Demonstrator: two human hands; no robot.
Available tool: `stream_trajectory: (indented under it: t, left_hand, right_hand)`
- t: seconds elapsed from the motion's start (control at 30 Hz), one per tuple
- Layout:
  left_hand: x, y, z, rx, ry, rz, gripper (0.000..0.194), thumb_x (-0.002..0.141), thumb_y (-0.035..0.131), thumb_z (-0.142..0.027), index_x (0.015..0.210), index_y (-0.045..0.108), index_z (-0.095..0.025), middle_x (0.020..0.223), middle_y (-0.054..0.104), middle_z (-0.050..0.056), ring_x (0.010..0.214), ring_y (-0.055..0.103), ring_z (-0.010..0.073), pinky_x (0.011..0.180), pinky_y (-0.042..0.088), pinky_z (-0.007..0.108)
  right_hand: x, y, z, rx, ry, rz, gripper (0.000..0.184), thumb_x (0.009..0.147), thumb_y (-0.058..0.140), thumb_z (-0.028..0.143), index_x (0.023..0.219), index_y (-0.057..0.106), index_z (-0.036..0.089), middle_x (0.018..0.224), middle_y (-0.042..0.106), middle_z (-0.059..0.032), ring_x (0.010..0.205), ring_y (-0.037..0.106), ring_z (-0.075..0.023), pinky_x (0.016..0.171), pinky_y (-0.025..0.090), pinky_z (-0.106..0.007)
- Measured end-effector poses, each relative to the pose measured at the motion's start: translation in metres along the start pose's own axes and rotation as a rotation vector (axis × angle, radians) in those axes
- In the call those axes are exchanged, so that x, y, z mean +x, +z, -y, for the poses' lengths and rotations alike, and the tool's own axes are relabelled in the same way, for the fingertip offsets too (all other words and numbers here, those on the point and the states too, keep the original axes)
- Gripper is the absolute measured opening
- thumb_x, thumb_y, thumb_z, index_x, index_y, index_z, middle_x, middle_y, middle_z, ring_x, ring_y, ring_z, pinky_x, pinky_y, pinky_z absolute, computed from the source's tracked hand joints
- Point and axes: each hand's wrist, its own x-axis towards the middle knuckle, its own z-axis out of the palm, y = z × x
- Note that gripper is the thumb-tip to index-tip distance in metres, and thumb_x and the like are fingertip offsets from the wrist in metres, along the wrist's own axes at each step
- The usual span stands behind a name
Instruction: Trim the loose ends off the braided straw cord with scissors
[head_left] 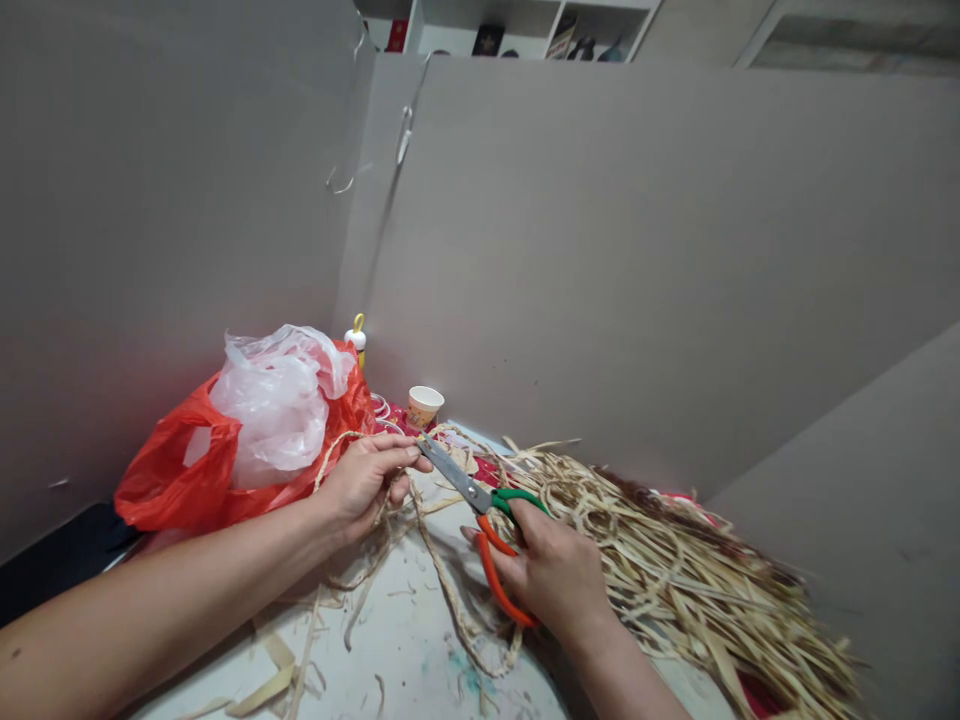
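Observation:
My left hand (369, 488) is closed in a pinch on a braided straw cord (448, 585), which hangs from the fingers and loops over the table. My right hand (559, 570) grips a pair of scissors (475, 497) by its green and orange handles. The blades point up and left, and their tips reach the left fingertips. Whether the blades touch the cord there is too small to tell. To the right of my right hand spreads a large pile of dry straw strips (697, 570).
A red plastic bag (172, 460) with a crumpled clear bag (277, 400) stands at the left. Behind the hands are a paper cup (425, 404) and a white-capped bottle (356, 340). Grey partitions (600, 250) enclose the white table (420, 670), where straw scraps lie.

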Motion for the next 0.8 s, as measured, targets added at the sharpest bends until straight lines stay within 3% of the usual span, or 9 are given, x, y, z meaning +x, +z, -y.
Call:
stream_trajectory:
  t: [0.6,0.8]
  left_hand:
    - [0.0,-0.0005,-0.0001,0.004,0.02,-0.006,0.011,0.073,0.064,-0.014,0.083,0.063,-0.01,0.069,0.063,0.002,0.036,0.041,0.0022,0.035,0.027,0.016]
    - [-0.0021,0.002,-0.0055,-0.007,0.011,0.017,0.015,0.072,0.064,-0.013,0.086,0.061,-0.01,0.07,0.06,0.0,0.037,0.039,0.0012,0.035,0.023,0.015]
  right_hand:
    - [-0.0017,0.002,-0.0004,0.005,-0.01,-0.054,0.031,0.078,0.058,0.052,0.069,0.056,0.022,0.054,0.06,0.0018,0.045,0.055,-0.013,0.048,0.031,-0.024]
    - [-0.0004,0.0029,-0.0009,0.164,0.103,-0.076,0.025,0.08,0.057,0.046,0.07,0.054,0.022,0.055,0.059,0.0015,0.045,0.053,-0.0114,0.049,0.033,-0.022]
